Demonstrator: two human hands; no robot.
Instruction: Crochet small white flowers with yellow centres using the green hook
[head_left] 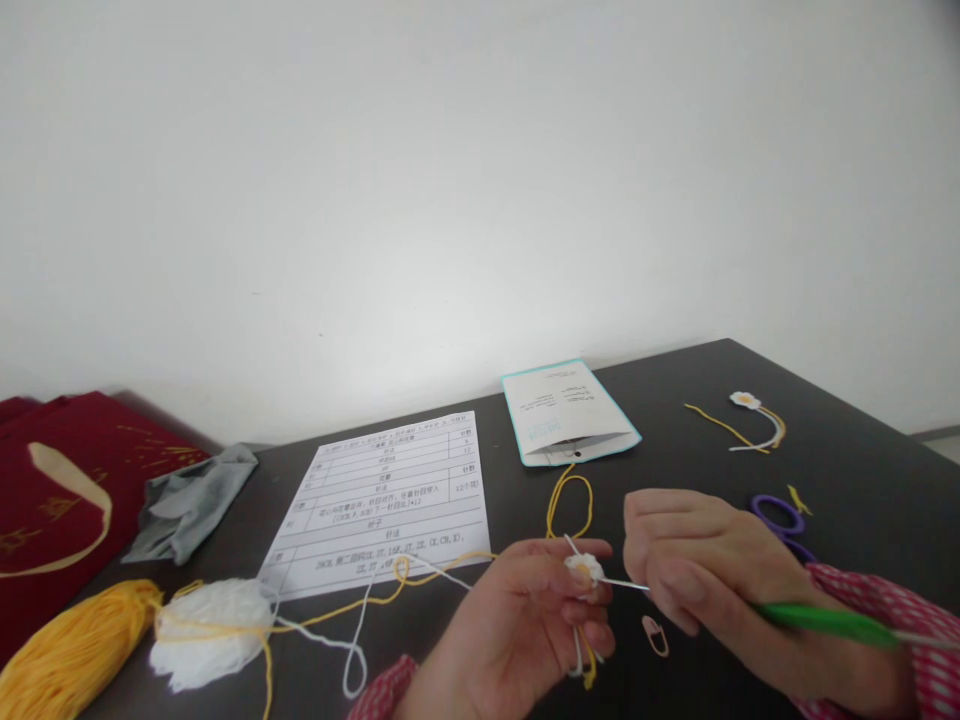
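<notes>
My left hand (517, 620) pinches a small white crochet flower (583, 572) with a yellow centre between thumb and fingers. White and yellow yarn tails (587, 660) hang below it. My right hand (712, 580) is closed around a crochet hook (825, 622) with a green handle; the handle's rear sticks out towards the right sleeve. A thin pale line runs from the flower to the right fingers, roughly in line with the handle; whether it is the hook's shaft or taut yarn I cannot tell. A pink stitch marker (655, 637) lies between the hands.
Yellow yarn (82, 650) and white yarn (214, 635) lie at left, strands trailing rightward. Behind are a printed pattern sheet (390, 500), a blue-edged packet (566, 415), a grey pouch (187, 500) and a red bag (67, 470). Purple-handled scissors (778, 512) and another flower (745, 400) lie right.
</notes>
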